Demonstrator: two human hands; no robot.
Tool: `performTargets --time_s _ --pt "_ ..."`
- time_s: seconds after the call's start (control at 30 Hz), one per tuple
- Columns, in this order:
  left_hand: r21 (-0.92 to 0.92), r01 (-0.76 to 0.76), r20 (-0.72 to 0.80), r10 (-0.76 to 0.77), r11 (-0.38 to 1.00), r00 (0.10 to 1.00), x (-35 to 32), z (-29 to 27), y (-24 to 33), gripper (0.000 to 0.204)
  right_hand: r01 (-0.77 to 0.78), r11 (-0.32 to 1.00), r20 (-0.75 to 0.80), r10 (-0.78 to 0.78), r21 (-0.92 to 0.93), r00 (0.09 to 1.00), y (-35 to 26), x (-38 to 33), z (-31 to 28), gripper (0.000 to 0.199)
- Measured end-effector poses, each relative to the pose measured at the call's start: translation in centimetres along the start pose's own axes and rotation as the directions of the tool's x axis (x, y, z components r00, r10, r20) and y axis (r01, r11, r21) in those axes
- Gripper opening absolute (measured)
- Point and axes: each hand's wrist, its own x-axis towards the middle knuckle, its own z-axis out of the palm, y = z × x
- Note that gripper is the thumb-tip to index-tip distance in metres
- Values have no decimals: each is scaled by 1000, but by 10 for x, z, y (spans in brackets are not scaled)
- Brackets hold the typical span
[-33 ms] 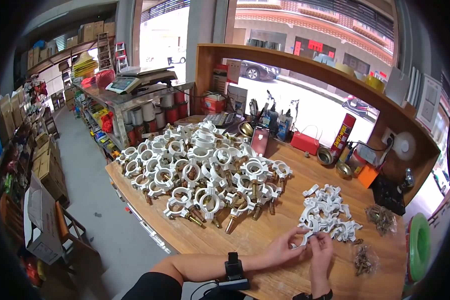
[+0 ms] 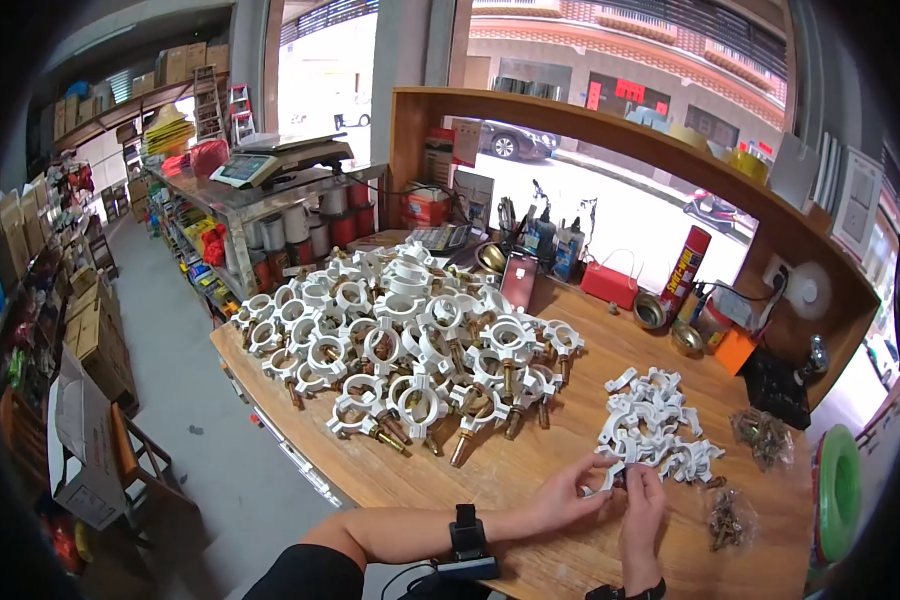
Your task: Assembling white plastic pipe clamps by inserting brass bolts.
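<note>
Over the near right part of the wooden table, my left hand is closed in a pinch on a white plastic pipe clamp. My right hand meets it from the other side, fingertips pressed together at the clamp's end; anything small between them is hidden. Just beyond my fingers lies a small heap of loose white clamp halves. A large pile of white ring-shaped pipe clamps with brass-coloured anchor bolts covers the table's left and middle.
Right of my hands lie two clear bags of small screws and bolts. A green round stool stands past the right edge. Along the back are a phone, a red box and a red spray can.
My right fingertips have shifted very slightly at the clamp. Everything else looks the same.
</note>
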Motion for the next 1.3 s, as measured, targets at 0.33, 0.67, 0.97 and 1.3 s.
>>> performTargets --time_s 0.33,0.67,0.97,1.3 --pt "-75 -68 -10 68 995 998 3 2 -22 46 -76 997 0 76 33 997 -1 1 2 5" --pt "110 -35 -31 38 993 999 17 19 -4 48 -30 996 -4 30 82 1000 -7 4 -11 11" --pt "171 -20 -33 26 985 999 31 38 7 45 -136 984 -103 148 119 984 -6 12 -19 15" --pt "-44 3 -63 -6 999 998 31 31 -1 45 -31 986 -26 36 161 999 -2 12 -17 19"
